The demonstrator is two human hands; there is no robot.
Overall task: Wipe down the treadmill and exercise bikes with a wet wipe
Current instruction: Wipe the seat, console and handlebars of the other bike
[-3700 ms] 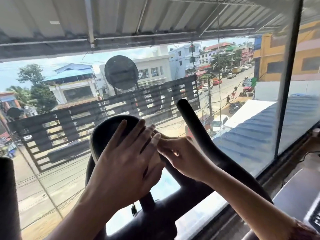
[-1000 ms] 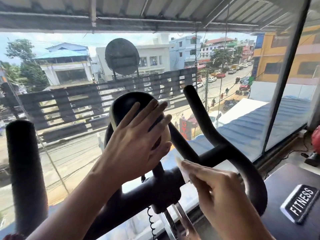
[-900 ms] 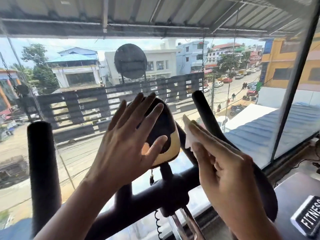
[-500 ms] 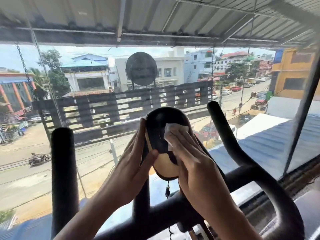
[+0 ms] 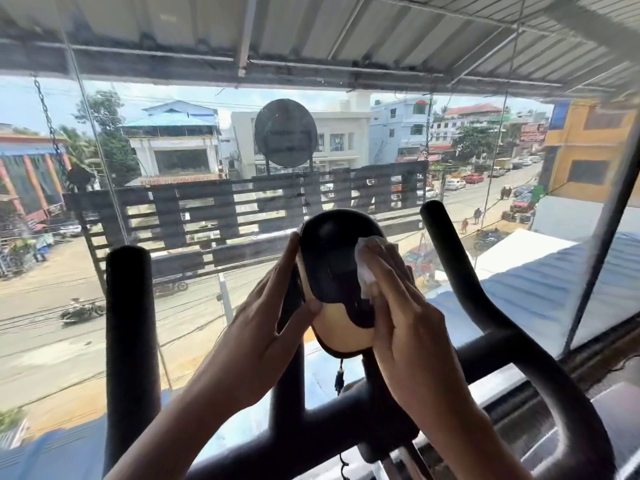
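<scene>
Wiping bike console (image 5: 332,268) at centre frame.
Left hand (image 5: 263,327) grip wraps the console's left edge, thumb in front, likely to steady it. Right hand (image 5: 408,327) grip is flat, fingers pressing the wet wipe (image 5: 369,268) on its right side. Handlebar (image 5: 450,258) flanks, window (image 5: 207,306) beyond.

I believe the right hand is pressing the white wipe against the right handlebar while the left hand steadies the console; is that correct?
Not quite: the head view shows the right hand pressing the white wipe against the console, not the right handlebar. The left hand does steady the console.
</scene>
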